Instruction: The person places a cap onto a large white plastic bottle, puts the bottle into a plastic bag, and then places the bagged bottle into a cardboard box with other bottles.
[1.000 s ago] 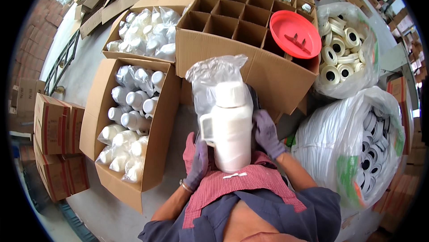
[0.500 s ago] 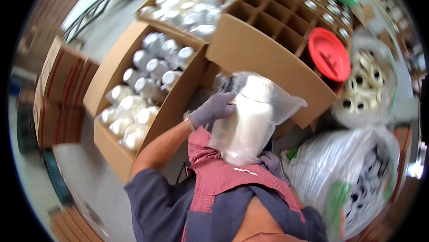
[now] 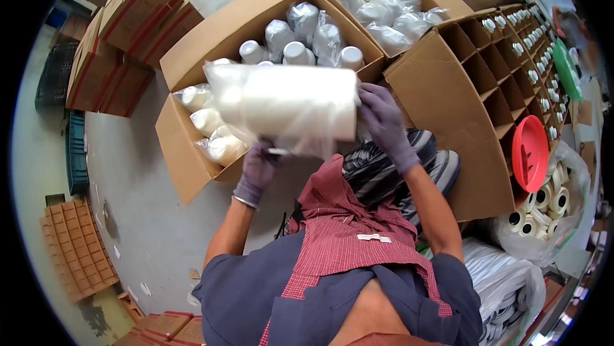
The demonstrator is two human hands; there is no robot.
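A large white bottle-shaped container (image 3: 294,100) in a clear plastic bag lies sideways in the air between my gloved hands. My left hand (image 3: 259,164) is closed at the lower edge of the bag. My right hand (image 3: 382,119) grips the container's flat right end, its fingers partly hidden behind it. Just beyond and below is an open cardboard box (image 3: 236,13), holding several bagged white bottles (image 3: 281,39) upright at its far side and more bagged white pieces (image 3: 208,121) at its left. The held container hides part of that box.
A divided carton (image 3: 441,93) with white-capped items stands at the right, a red dish (image 3: 532,154) on its near corner. Plastic bags of white ring-ended parts (image 3: 543,208) lie beyond it. Another box of bagged bottles (image 3: 377,7) stands at the back. Stacked cartons (image 3: 118,52) are at left.
The bagged container has gone from upright near my lap to sideways over the box on the left. My right hand, low by the apron before, now holds its end. The view has turned left.
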